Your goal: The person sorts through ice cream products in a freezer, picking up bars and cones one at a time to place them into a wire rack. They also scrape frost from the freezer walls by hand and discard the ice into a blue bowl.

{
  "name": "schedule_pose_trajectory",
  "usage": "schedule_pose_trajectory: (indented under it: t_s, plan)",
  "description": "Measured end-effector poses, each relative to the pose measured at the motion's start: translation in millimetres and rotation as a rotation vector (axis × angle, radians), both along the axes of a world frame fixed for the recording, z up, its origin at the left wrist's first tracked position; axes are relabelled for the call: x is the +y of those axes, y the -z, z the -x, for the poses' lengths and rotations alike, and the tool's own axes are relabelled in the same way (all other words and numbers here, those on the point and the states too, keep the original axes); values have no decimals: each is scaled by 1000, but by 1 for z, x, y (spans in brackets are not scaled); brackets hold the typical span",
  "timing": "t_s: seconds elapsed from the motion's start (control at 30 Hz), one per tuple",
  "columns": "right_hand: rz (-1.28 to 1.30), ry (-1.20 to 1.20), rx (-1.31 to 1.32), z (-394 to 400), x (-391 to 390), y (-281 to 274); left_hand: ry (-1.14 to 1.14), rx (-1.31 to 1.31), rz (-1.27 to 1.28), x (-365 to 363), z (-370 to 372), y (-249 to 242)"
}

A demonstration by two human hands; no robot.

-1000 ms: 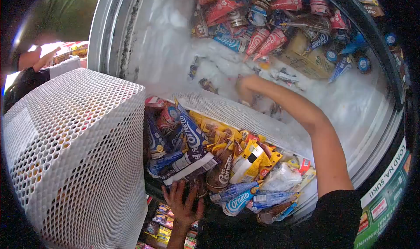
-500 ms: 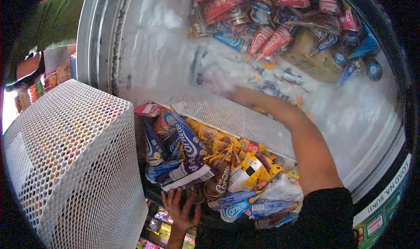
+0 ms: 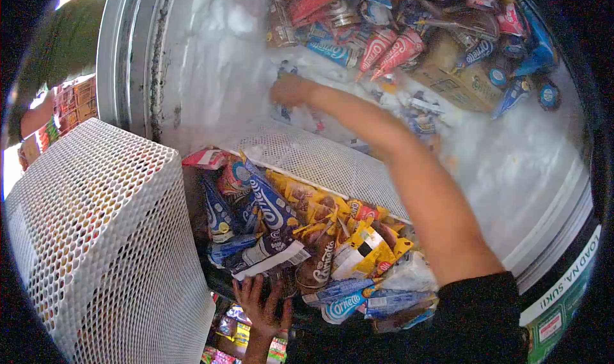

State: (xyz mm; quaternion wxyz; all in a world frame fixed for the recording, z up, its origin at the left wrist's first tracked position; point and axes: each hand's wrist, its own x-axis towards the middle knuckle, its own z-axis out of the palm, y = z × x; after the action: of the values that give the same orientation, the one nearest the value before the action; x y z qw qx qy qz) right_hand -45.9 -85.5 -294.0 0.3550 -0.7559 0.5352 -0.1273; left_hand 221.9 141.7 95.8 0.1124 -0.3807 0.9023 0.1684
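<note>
Deep in the frosty chest freezer, my right hand (image 3: 293,90) is closed around a blue-and-white wrapped packet (image 3: 284,113) by the left wall; the fingers hide most of it. My left hand (image 3: 261,306) lies with fingers spread on the near edge, touching the dark-wrapped ice cream cones there. Below my right arm is a pile of wrapped ice creams: a blue Cornetto cone (image 3: 272,204), a brown Cornetto cone (image 3: 325,262), yellow packets (image 3: 368,249) and a light-blue Cornetto cone (image 3: 343,308). A white mesh divider (image 3: 326,159) separates this pile from the freezer floor.
A white mesh basket (image 3: 96,223) stands at the left. Red and blue cones (image 3: 400,51) and a cardboard box (image 3: 464,86) lie at the freezer's far end. Thick frost (image 3: 224,63) coats the wall. Another person's dark green sleeve (image 3: 64,38) is at upper left.
My right hand has moved left and away from me, emerging from the mist onto the blue-and-white packet by the wall. My left hand stays at the near edge. The view has shifted slightly.
</note>
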Motion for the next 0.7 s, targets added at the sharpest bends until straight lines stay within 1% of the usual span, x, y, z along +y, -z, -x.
schedule_pose_trajectory:
  t_s: [0.03, 0.07, 0.13, 0.2, 0.27, 0.33, 0.4, 0.43, 0.5, 0.57, 0.63, 0.7]
  plan:
    - [-1, 168, -74, -12, 1, 19, -1, -5, -1, 2, 0, 1]
    - [3, 171, -84, -23, 12, 37, 16, -2, -6, 1, -3, 1]
    - [339, -56, 132, -31, 51, 48, 23, -11, 8, -2, -6, -2]
    - [-120, 212, -322, -31, 88, 60, 12, -18, -30, -1, -4, -2]
    - [16, -40, -246, -4, 151, 77, 15, -1, -21, 0, -2, -1]
    - [-74, -456, 193, 43, 192, 26, 6, -3, -37, -2, 2, -2]
    - [139, -234, 159, 62, 243, 43, 21, 16, -17, -4, 0, 0]
    - [136, -238, 164, 66, 232, 27, 19, 18, -12, -2, -1, 1]
    - [-740, -516, 351, 69, 188, -18, 21, 23, -11, -1, 1, 1]
    - [-413, -191, 175, 69, 166, -21, 19, 30, -17, -4, 3, 0]
    - [-385, -127, 94, 61, 104, -28, 26, 26, -8, -4, 0, 1]
    - [31, -125, 131, 36, 56, -1, 22, 27, -6, -2, -1, 2]
